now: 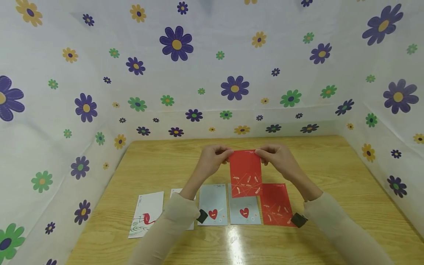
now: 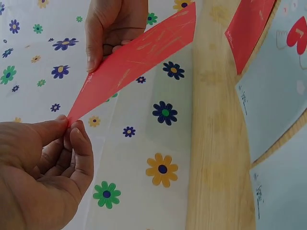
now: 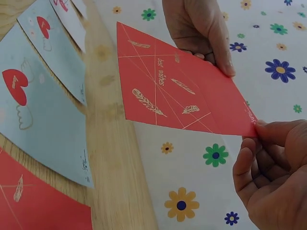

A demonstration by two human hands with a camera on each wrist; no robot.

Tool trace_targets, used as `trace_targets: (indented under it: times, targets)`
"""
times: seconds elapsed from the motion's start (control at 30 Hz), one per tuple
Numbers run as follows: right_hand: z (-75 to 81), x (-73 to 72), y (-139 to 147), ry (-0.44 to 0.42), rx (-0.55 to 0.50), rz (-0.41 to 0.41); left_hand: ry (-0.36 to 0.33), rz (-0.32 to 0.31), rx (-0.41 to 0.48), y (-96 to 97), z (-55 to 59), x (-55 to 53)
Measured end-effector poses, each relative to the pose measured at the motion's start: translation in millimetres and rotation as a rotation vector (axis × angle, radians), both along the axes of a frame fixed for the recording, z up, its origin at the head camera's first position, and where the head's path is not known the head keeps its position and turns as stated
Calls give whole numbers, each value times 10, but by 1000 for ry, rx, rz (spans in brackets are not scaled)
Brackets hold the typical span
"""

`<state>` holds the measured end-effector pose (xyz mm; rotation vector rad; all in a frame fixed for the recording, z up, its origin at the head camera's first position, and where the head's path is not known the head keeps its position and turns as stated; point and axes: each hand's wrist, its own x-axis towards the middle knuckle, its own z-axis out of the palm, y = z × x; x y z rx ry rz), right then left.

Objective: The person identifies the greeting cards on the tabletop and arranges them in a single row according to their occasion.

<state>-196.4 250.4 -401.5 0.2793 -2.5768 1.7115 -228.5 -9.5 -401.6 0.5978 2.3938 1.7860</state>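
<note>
A red card with gold feathers and crossing gold lines is held up above the table by its two top corners. My left hand pinches one corner between thumb and fingers, and my right hand pinches the other. In the right wrist view the words "best wishes" show on the red card. Below it lies a matching red card, beside two pale blue cards with red hearts. The held card overlaps the top of the right-hand blue card in the head view.
At the left of the row lies a white card with a red flamingo. Another white card is mostly hidden behind my left forearm. The wooden table is enclosed by a white flowered cloth at the back and sides.
</note>
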Motion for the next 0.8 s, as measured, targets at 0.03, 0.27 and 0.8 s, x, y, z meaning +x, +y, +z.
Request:
trace_targets:
  times: [0.03,0.27,0.8]
  targets:
    - [-5,11,21,-6,7,-8,-3,-4,1,23,-7,7]
    - [-19,93,159,-39,-12,-6,-21,-11,-6,197,-66,42]
    - [-166,307,586,-79,118,-41,-72,-60,-82,652,-293,118]
